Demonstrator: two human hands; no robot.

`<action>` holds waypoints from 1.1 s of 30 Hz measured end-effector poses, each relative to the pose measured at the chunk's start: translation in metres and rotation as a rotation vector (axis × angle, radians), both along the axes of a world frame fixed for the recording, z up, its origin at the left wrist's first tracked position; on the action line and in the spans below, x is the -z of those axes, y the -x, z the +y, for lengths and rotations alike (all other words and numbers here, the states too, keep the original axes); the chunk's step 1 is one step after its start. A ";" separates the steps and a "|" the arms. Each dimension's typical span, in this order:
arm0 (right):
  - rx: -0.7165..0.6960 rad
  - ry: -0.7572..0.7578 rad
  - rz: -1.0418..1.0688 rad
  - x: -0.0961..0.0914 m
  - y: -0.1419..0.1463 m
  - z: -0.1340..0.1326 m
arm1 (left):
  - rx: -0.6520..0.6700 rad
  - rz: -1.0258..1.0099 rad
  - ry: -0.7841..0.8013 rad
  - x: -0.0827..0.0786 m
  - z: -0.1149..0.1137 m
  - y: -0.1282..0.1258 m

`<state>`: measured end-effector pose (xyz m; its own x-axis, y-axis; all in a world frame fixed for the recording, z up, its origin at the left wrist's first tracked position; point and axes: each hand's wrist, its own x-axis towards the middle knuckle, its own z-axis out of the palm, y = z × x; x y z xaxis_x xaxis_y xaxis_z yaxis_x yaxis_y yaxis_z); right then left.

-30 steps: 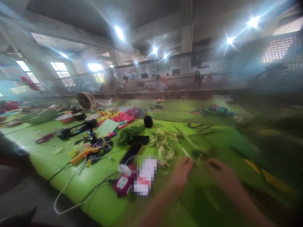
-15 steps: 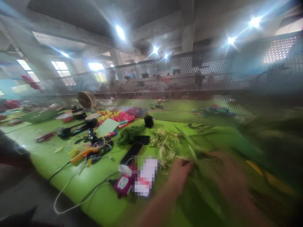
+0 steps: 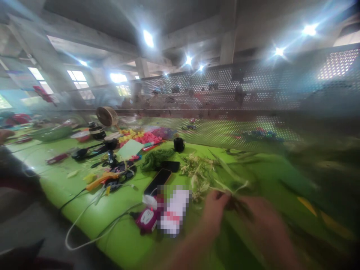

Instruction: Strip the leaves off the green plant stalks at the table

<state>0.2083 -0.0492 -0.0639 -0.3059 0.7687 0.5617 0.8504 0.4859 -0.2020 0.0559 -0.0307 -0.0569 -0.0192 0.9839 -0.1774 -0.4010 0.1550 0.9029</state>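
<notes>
My left hand [image 3: 215, 208] is low in the middle, its fingers pinched on a bundle of thin green leaf strips [image 3: 234, 187] above the green table [image 3: 120, 221]. My right hand [image 3: 258, 221] is just to its right, smeared by motion, and seems to be closed round the same bundle. A heap of pale leaf scraps [image 3: 198, 172] lies just beyond my left hand.
A phone [image 3: 157, 182], a pink charger [image 3: 147, 219] with white cable, an orange tool [image 3: 101, 180], green cord [image 3: 156, 157], a black cup [image 3: 178, 144], coloured pieces [image 3: 140, 137] and a small fan [image 3: 107, 117] lie to the left. A perforated metal screen [image 3: 253, 97] stands behind. A person's dark sleeve [image 3: 14, 180] is far left.
My hands have dropped slightly and drawn closer together around the leaf strips. The right hand keeps moving and stays blurred. The camera has tilted a little.
</notes>
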 end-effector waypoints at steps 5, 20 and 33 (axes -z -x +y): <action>-0.001 0.068 0.045 0.002 0.000 0.001 | 0.020 0.090 -0.082 0.003 -0.001 0.000; 0.036 0.244 0.269 -0.008 0.002 0.003 | 0.058 0.166 -0.106 -0.001 -0.004 0.000; 0.072 0.705 1.062 -0.046 0.017 0.001 | 0.153 0.102 -0.086 -0.008 -0.010 -0.003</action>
